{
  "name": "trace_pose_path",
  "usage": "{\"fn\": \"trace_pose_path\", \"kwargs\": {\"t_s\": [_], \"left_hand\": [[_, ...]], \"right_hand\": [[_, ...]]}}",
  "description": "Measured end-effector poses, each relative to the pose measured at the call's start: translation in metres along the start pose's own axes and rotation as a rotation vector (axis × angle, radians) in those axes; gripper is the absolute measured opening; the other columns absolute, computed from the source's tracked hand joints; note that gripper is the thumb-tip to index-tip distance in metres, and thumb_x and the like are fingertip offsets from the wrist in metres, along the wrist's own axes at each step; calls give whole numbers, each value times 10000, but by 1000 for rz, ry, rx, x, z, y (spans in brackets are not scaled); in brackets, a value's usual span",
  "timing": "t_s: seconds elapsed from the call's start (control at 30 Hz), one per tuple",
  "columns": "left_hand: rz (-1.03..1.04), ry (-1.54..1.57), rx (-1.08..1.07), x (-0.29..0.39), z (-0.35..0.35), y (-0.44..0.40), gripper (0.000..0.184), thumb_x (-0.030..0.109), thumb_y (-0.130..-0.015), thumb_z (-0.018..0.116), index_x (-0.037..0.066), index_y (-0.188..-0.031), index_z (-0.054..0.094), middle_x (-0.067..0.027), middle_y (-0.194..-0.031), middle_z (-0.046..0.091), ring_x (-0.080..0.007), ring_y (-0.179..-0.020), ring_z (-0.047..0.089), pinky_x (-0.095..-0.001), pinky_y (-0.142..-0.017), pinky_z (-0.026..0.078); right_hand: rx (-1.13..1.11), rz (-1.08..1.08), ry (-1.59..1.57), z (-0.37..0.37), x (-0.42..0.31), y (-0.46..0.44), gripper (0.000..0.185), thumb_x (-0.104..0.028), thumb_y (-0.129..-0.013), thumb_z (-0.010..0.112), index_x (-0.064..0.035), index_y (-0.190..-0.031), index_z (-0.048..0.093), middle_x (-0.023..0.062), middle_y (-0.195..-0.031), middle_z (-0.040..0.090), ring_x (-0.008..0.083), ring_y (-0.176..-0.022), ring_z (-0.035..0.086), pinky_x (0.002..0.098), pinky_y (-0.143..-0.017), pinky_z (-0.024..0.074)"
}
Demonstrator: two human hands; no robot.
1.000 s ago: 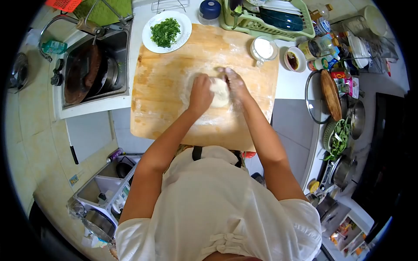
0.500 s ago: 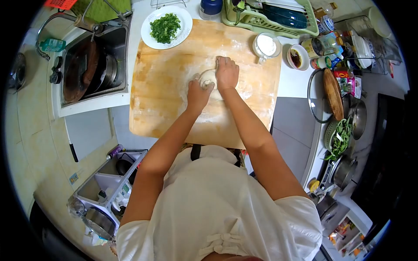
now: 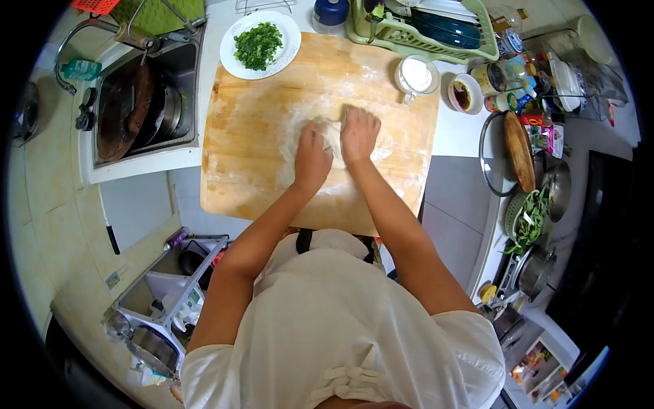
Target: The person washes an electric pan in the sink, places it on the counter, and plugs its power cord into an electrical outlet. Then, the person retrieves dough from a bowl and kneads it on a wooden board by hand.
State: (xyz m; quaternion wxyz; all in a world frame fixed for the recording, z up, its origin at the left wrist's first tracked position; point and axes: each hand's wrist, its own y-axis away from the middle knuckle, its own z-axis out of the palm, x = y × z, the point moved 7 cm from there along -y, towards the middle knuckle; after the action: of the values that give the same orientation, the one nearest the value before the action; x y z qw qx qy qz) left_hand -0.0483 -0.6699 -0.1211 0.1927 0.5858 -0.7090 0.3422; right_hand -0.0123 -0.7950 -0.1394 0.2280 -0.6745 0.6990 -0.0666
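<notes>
White dough [image 3: 333,140] lies on the floured wooden board [image 3: 245,157], mostly hidden between and beneath my two hands. My left hand [image 3: 313,155] is curled over the dough's left side, with its fingers bent inward. On the right side, my right hand [image 3: 360,134] presses against the dough, knuckles up and fingers bent together. Loose flour surrounds both hands on the board.
A plate of chopped greens [image 3: 257,45] overlaps the board's upper left corner. At its upper right are a cup of white powder [image 3: 416,73] and a bowl of dark sauce [image 3: 465,93]. A sink [image 3: 148,102] holding pans is at the left.
Compared with a second ago, my right hand has come down from beside the dough onto its right part. My left hand has rolled forward over the dough, which is now more covered.
</notes>
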Motion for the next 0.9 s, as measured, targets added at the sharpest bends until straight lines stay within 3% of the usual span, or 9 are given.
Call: {"fn": "trace_pose_path", "kwargs": {"t_s": [0.13,0.2,0.33,0.43,0.5,0.6,0.73,0.83,0.9], "left_hand": [[-580,296,-126,-51,30,1,518,161,-734,711,-44,-1174,533,-215,-1138,526,-372,-1065,530,-402,-899,460],[-621,320,-189,-62,42,1,482,140,-739,699,-32,-1160,539,-211,-1115,538,-373,-1035,544,-404,-864,471],[-159,47,-129,-21,14,-20,324,30,-751,629,3,-1069,572,-186,-1063,565,-380,-981,558,-414,-816,482],[78,42,-158,1,19,11,293,-48,-735,576,5,-1024,571,-177,-1072,569,-383,-1006,545,-428,-823,476],[106,50,-164,2,24,25,301,-67,-724,562,-4,-1018,564,-179,-1097,560,-380,-1034,534,-435,-830,475],[187,-103,-88,-6,15,26,351,64,-817,586,-10,-1154,520,-205,-1142,532,-373,-1068,516,-436,-862,471],[-265,109,-49,-26,-3,7,646,95,-788,664,13,-1365,386,-197,-1247,499,-319,-1089,539,-350,-820,505],[-936,788,-219,-41,24,2,625,92,-783,676,-6,-1339,407,-197,-1262,483,-302,-1034,566,-351,-816,498],[-613,479,-212,-71,45,-5,575,66,-765,679,-12,-1282,440,-188,-1240,475,-326,-991,572,-370,-809,495]], "right_hand": [[-80,10,9,23,1,-37,143,-147,-863,524,-96,-963,613,80,-878,609,252,-858,558,371,-811,406],[-119,90,-134,38,8,-36,167,-181,-911,509,-85,-983,626,80,-856,601,227,-829,556,342,-786,416],[-568,735,-1308,36,26,6,408,-366,-1015,398,-50,-1073,648,85,-892,625,162,-830,548,326,-746,437],[-425,810,-1258,7,25,43,313,-277,-990,445,-42,-1040,646,114,-934,640,224,-815,573,361,-738,449],[-362,477,-531,-30,10,37,222,-185,-933,497,-37,-1001,647,133,-932,642,290,-784,572,388,-715,449],[-36,37,-204,-29,-11,21,129,-107,-866,534,-70,-941,633,117,-882,635,301,-836,573,413,-760,428],[-99,70,-19,23,-2,-22,122,-143,-855,530,-96,-925,618,95,-886,623,266,-922,562,390,-814,407],[-119,130,-81,37,2,-35,175,-197,-896,506,-93,-963,629,110,-880,634,283,-876,572,396,-781,419],[-229,246,-354,53,14,-23,223,-239,-932,492,-84,-997,638,104,-858,641,272,-821,577,389,-743,429]]}}
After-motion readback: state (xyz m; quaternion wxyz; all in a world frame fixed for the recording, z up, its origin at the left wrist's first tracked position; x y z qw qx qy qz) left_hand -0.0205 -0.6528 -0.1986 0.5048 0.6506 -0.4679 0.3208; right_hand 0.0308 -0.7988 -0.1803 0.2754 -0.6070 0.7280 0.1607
